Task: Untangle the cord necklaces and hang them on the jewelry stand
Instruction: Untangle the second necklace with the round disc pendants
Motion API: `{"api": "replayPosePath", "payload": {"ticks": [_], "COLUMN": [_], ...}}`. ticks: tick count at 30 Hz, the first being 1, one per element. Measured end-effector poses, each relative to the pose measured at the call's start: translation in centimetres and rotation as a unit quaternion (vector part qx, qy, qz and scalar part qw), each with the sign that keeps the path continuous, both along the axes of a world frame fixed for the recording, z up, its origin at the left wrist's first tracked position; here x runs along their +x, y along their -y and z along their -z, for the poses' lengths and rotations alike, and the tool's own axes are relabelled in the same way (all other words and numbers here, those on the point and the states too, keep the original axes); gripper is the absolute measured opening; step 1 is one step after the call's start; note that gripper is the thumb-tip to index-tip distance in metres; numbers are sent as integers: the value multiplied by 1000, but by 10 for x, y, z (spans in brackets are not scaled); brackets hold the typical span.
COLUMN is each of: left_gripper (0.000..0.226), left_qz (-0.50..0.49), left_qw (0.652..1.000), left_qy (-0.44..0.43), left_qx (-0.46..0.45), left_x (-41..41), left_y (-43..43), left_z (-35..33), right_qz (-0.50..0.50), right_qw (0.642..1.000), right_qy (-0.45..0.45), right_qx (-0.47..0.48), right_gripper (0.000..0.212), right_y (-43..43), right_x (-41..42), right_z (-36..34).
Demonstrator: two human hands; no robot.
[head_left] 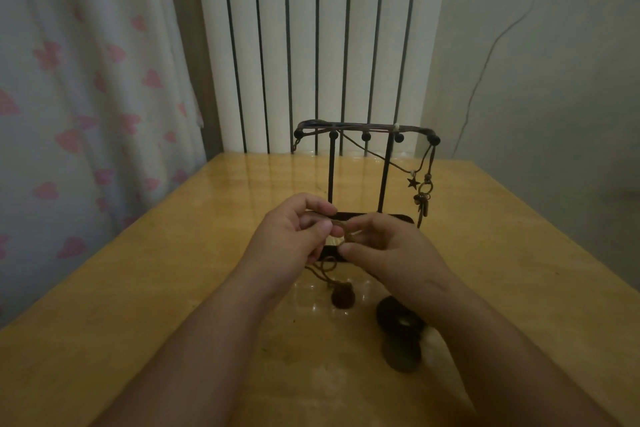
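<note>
Glossy yellow wood of the table (pixel 138 270) spreads under your wrists, and the black jewelry stand (pixel 382 177) rises just beyond your fingertips. Your left hand (pixel 294 236) pinches the brown cord necklace (pixel 343 230) between thumb and curled fingers. Your right hand (pixel 388 246) nips a small loop of the same cord, thumb against forefinger. Below your left fingers the cord trails down to a dark pendant (pixel 343 295), low over the table (whether it touches is unclear). Expect the cord to be light, limp and slightly grippy, so it will likely kink rather than slide. Hold it right beside the knot, not by the pendant, whose weight could tighten the tangle. Beyond your right fingers, a necklace with a star charm (pixel 412 183) hangs on the stand.
</note>
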State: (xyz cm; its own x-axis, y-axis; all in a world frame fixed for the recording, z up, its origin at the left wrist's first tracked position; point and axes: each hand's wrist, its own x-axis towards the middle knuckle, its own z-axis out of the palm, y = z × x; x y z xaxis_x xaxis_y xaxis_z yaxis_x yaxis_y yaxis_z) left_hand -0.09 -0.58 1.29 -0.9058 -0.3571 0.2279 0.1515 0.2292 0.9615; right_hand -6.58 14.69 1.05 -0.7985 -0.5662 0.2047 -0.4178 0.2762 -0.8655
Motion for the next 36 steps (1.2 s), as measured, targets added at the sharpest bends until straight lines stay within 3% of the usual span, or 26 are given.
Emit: {"api": "replayPosePath", "payload": {"ticks": [2, 5, 7, 10, 13, 21, 30, 36], "left_gripper": [18, 4, 8, 8, 27, 12, 18, 20], "left_qz": [-13, -85, -116, -82, -29, -121, -93, -127], "left_qw": [1000, 992, 986, 991, 998, 991, 995, 980], "left_qy": [2, 15, 30, 38, 31, 5, -11, -28], "left_qx": [-13, -90, -113, -99, -46, -53, -46, -153], "left_x": [0, -2, -1, 1, 1, -4, -4, -1], "left_y": [-1, -1, 1, 1, 2, 1, -1, -6], "left_z": [0, 0, 1, -1, -2, 0, 1, -3], "right_qz": [27, 57, 59, 60, 68, 42, 3, 0], "right_qw": [999, 998, 997, 996, 994, 988, 985, 988], "right_qy": [-26, 6, 16, 24, 44, 111, 149, 131], "right_qx": [-2, -36, -43, -55, -79, -94, -82, -77], "right_gripper": [18, 16, 18, 22, 22, 19, 26, 21], "right_y": [0, -5, -8, -11, -11, -10, -14, -14], "right_x": [1, 0, -1, 0, -1, -1, -3, -2], "right_z": [1, -6, -8, -11, -13, -15, -13, -11]}}
